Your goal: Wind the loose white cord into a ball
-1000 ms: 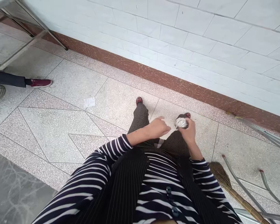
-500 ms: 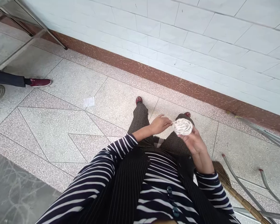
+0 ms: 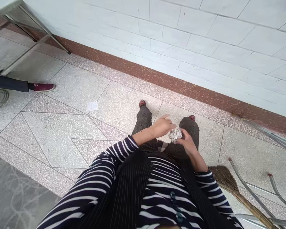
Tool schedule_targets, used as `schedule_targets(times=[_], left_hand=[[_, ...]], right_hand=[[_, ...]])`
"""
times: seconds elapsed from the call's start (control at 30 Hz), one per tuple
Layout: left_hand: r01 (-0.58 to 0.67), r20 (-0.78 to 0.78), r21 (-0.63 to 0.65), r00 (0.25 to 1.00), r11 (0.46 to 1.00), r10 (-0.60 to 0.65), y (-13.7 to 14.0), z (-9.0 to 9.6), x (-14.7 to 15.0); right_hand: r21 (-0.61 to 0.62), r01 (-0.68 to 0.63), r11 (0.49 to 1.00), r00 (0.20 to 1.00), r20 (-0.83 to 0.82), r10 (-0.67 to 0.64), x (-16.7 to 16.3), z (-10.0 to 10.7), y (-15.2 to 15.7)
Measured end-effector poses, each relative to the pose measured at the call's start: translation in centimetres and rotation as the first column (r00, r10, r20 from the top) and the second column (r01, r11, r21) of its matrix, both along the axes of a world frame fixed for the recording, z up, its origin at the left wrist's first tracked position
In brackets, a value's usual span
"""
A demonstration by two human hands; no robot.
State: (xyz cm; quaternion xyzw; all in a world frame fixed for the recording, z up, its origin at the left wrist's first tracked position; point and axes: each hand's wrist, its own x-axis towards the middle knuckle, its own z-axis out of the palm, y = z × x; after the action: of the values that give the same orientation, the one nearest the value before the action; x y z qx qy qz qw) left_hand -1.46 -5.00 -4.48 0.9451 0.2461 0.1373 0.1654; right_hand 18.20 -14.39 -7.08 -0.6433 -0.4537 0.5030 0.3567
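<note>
A small ball of white yarn (image 3: 174, 135) is between my two hands, above my lap and in front of my dark trousers. My right hand (image 3: 188, 143) grips it from the right, thumb and fingers closed around its side. My left hand (image 3: 164, 126) comes in from the left with fingers pinched at the ball's upper left edge. The strand in those fingers is too fine to make out clearly now. Wound strands show on the ball's face, bunched toward its middle.
A straw broom (image 3: 225, 179) lies at the lower right beside metal stool legs (image 3: 250, 187). White paper (image 3: 92, 106) is on the speckled floor. Another person's red shoe (image 3: 44, 87) and a metal-legged table (image 3: 44, 28) are at left. A tiled wall (image 3: 169, 38) runs ahead.
My right hand has moved left and turned the yarn ball, bringing it up against my left fingers. The strand stretched between left hand and ball before is no longer visible.
</note>
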Motion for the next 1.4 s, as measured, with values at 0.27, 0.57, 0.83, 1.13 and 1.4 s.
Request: schedule_targets(times=[0.27,0.57,0.83,1.13,1.4], left_hand=[[-0.071,0.1,-0.451,0.986,0.889,0.13,0.0,-3.3,2.3],[-0.161,-0.109,-0.58,0.987,0.799,0.12,-4.4,-4.5,1.2],[0.021,0.008,-0.241,1.0,0.97,-0.019,-2.1,-0.5,2.4],[-0.057,0.138,-0.5,0.98,0.864,0.144,0.8,-3.2,2.6],[-0.055,0.013,-0.653,0.996,0.755,0.083,-3.2,-4.7,2.4]], right_hand=[[-0.184,0.052,0.982,0.806,-0.573,-0.15,0.4,4.2,-1.0],[-0.042,0.385,0.922,0.828,-0.426,-0.365,2.5,5.6,1.2],[-0.054,0.334,0.941,0.931,-0.138,-0.338,3.4,2.7,2.1],[-0.22,0.048,0.974,0.877,-0.457,-0.146,2.3,4.8,-2.0],[0.107,0.43,0.896,0.881,-0.267,-0.391,4.6,6.4,3.0]])
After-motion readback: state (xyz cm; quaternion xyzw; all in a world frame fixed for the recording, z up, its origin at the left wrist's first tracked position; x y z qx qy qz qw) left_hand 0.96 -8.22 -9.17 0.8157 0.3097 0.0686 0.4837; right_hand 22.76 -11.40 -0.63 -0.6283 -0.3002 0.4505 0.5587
